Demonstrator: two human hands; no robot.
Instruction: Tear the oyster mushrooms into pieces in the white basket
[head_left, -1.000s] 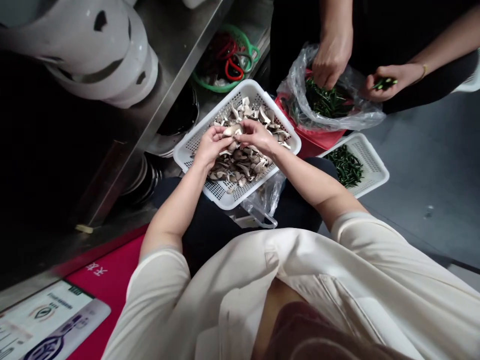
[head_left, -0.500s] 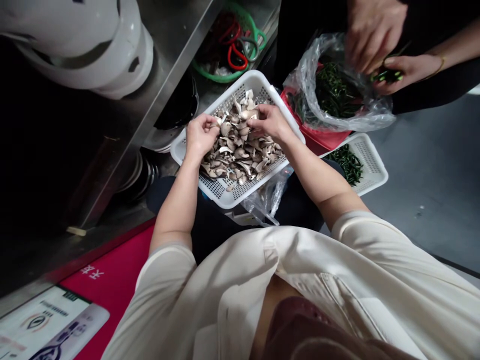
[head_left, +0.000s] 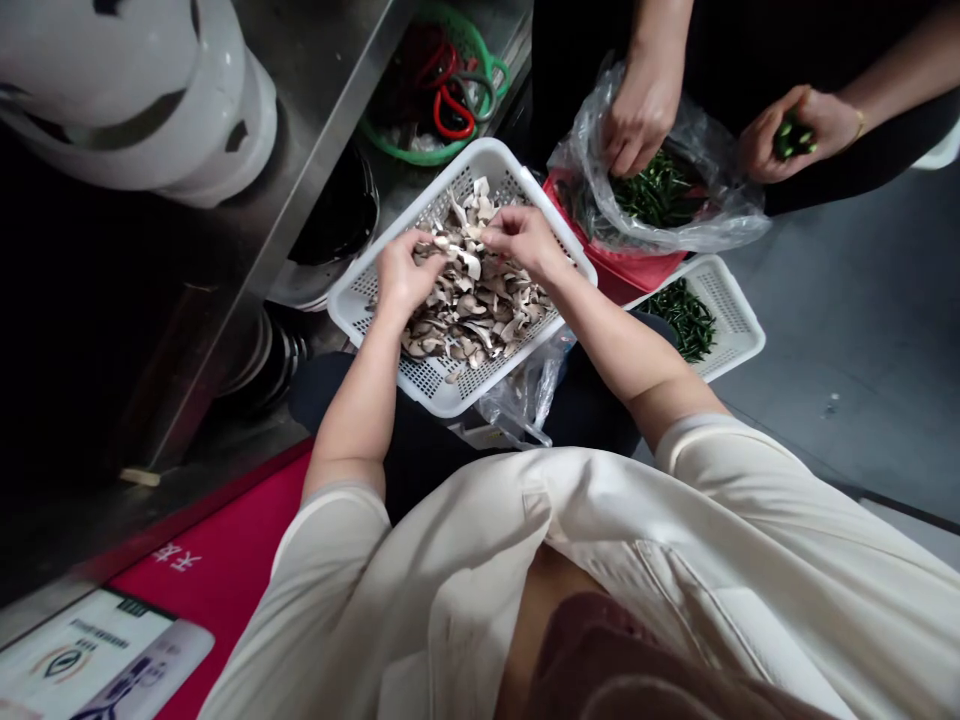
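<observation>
"What are your hands doing?"

"Both are over the white basket point(head_left: 420, 375) on my lap. My left hand point(head_left: 401, 272) and my right hand point(head_left: 525, 240) are close together. My fingers are curled in and pinch one pale mushroom piece point(head_left: 459, 252) from both ends, just above the pile."

"Where is the pile?"

"The mushroom pile point(head_left: 480, 310) fills the middle of the basket, under my hands."

"Who is that on the far side?"

"Another person. One hand of theirs point(head_left: 637, 115) reaches into a clear bag point(head_left: 712, 215) of green peppers point(head_left: 656, 195). Their other hand point(head_left: 799, 135), far right, is closed around a few green ones."

"Anything else?"

"A second white basket point(head_left: 731, 310) sits to the right, with more green peppers inside. A green bowl point(head_left: 480, 100) with red loops sits far off, by the metal shelf point(head_left: 330, 90)."
</observation>
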